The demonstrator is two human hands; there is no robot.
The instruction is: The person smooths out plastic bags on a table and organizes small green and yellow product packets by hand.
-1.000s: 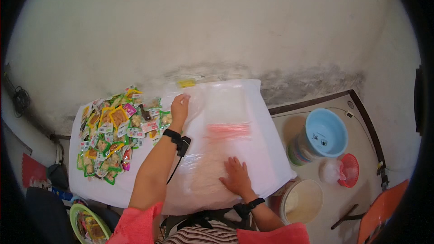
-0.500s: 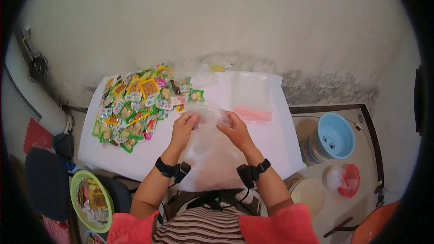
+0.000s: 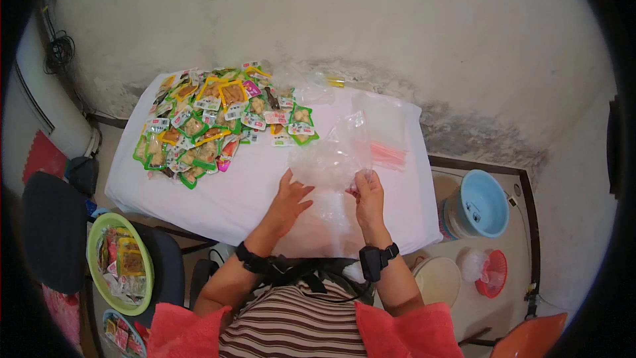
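A large clear plastic bag (image 3: 331, 159) spreads over the white-covered table in front of me, its upper part puffed out and its lower part hanging toward the near edge. My right hand (image 3: 368, 197) pinches the bag at its right side, with the fingers closed on the film. Just left of the bag, my left hand (image 3: 289, 203) has its fingers spread and holds nothing; whether a fingertip touches the film is hard to see. Beyond it lies a heap of small sealed snack packets (image 3: 199, 129), mostly green- and yellow-edged.
Flat clear bags with pink edges (image 3: 387, 154) lie at the table's right. Crumpled clear plastic (image 3: 306, 86) sits at the back. A green basin (image 3: 147, 272) of packets stands left on a dark chair. Right are a blue basin (image 3: 490, 202), a red basket (image 3: 493, 284) and a pale bucket (image 3: 438, 282).
My left hand has let go of the bag and its fingers have spread. My right hand keeps its pinch, and the bag's upper part has swung up and right. The whole view has shifted slightly.
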